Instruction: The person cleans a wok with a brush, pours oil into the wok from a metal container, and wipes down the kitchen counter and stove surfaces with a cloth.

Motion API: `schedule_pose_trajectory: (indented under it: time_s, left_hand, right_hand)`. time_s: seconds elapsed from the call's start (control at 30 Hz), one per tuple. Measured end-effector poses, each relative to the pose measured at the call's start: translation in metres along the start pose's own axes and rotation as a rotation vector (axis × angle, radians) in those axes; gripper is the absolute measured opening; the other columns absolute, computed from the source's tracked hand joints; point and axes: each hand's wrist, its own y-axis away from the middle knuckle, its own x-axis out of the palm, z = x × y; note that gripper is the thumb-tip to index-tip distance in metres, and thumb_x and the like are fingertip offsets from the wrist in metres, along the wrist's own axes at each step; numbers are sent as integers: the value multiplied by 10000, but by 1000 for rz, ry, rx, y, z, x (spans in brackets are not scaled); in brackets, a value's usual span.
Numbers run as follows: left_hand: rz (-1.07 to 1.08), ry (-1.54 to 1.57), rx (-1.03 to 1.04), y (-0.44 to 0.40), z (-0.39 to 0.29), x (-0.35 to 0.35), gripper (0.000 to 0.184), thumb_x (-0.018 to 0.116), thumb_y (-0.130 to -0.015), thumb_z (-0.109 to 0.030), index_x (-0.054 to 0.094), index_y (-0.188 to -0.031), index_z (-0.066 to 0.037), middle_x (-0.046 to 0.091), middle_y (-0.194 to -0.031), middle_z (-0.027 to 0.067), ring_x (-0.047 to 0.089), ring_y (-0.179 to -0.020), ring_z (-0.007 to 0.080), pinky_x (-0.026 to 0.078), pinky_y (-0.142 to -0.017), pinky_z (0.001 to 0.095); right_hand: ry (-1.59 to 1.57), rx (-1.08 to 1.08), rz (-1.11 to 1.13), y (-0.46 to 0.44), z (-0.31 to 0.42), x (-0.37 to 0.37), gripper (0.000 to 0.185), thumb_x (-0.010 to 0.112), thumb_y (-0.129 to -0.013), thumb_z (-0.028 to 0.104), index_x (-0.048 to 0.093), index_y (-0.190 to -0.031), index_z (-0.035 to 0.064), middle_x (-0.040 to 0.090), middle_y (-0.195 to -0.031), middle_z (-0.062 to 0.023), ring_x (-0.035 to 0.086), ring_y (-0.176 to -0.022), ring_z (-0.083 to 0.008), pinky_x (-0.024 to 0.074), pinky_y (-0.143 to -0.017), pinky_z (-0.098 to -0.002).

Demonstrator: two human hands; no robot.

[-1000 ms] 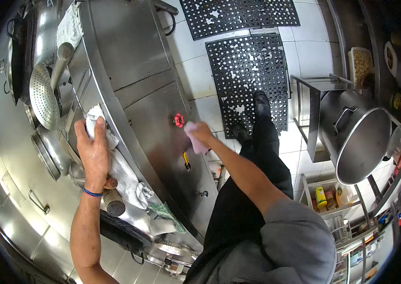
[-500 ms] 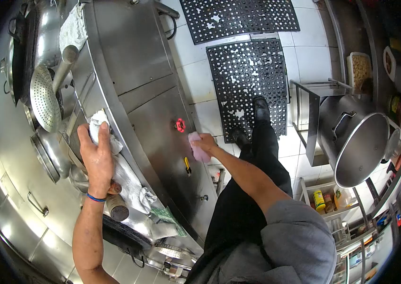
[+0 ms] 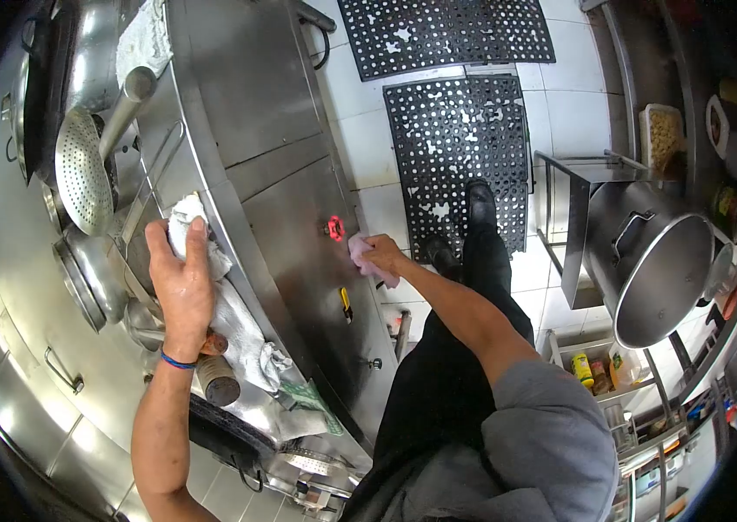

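My left hand (image 3: pixel 182 291) is closed around a bunched white towel (image 3: pixel 186 219) on the steel counter's front ledge. More of the towel (image 3: pixel 242 335) trails below it toward a green-and-white cloth (image 3: pixel 309 404). Two worn, rounded handle ends (image 3: pixel 218 380) lie beside my left wrist. In my right hand (image 3: pixel 387 254) is a crumpled pink cloth (image 3: pixel 373 268), against the lower edge of the steel front panel (image 3: pixel 290 230). A red valve knob (image 3: pixel 334 228) sits just left of that cloth, and a yellow-and-black handle (image 3: pixel 346 304) is below it.
A perforated skimmer (image 3: pixel 83 178) and a ladle (image 3: pixel 129 109) rest on the counter at left. Black rubber mats (image 3: pixel 455 148) cover the tiled floor under my feet. At right, a large steel pot (image 3: pixel 660 270) stands by a metal stand (image 3: pixel 573 230).
My right hand and the pink cloth have shifted slightly right along the panel's edge, and the cloth is more crumpled. The left hand remains on the towel. The view has shifted slightly.
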Motion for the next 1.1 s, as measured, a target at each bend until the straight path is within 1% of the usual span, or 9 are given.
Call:
schedule_pose_trajectory:
  time_s: [0.1,0.17,0.27,0.4,0.5,0.63,0.83,1.03,1.1]
  left_hand:
    - [1,-23,21,0,-2,-2,342,606,-978,-311,495,-1032,8,579,-813,119,532,-753,192,466,-723,354]
    - [11,-33,23,0,-3,-2,355,603,-978,-319,495,-1046,12,584,-822,123,534,-760,197,466,-727,354]
    - [20,1,-46,0,0,0,346,602,-979,-310,496,-1046,12,583,-825,121,532,-759,191,466,-727,353]
    - [1,16,4,0,3,0,340,615,-971,-305,497,-1027,8,576,-817,117,526,-751,182,466,-716,349]
    - [2,19,8,-2,-1,-1,345,615,-971,-310,495,-1023,10,570,-806,115,523,-745,183,465,-712,349]
    - [9,37,-1,-1,6,0,341,616,-970,-305,495,-1030,8,580,-820,125,529,-755,183,465,-720,349]
    - [-2,37,5,0,0,0,333,620,-966,-296,494,-1024,7,594,-802,123,543,-731,199,473,-709,368]
    - [3,61,-10,0,5,2,345,615,-968,-305,487,-1026,9,583,-802,114,530,-735,186,468,-704,361]
    - [21,33,-37,2,-3,0,347,615,-968,-307,487,-1028,10,579,-801,112,528,-739,185,466,-708,358]
  right_hand:
    - [117,-151,-129,-55,12,5,182,740,-773,138,725,-913,23,690,-790,-60,614,-719,-135,512,-654,-333]
    - [-42,-145,-58,-66,77,-18,218,732,-753,192,725,-898,31,708,-869,-157,683,-820,-244,520,-719,-373]
    - [-91,-380,-33,-47,120,-33,116,694,-804,90,704,-886,8,680,-783,-58,593,-693,-114,504,-618,-334]
    - [247,-547,21,-46,74,-37,145,675,-793,98,686,-891,-9,680,-847,-132,649,-764,-229,517,-709,-354]
    - [323,-363,-65,-62,82,-30,184,681,-772,118,701,-925,17,674,-921,-160,653,-840,-287,512,-792,-375]
    - [244,-760,87,-58,131,-41,191,683,-762,145,718,-924,48,665,-1008,-164,639,-935,-320,504,-834,-391]
    - [567,-556,119,-61,155,-47,148,672,-703,109,720,-825,40,686,-908,-170,650,-905,-347,509,-851,-407]
    - [520,-899,1,-60,154,-25,183,674,-679,199,703,-741,29,690,-786,-202,682,-785,-385,546,-722,-463]
    - [589,-724,54,-54,164,-34,186,659,-685,194,708,-761,32,691,-843,-188,661,-874,-370,524,-816,-438]
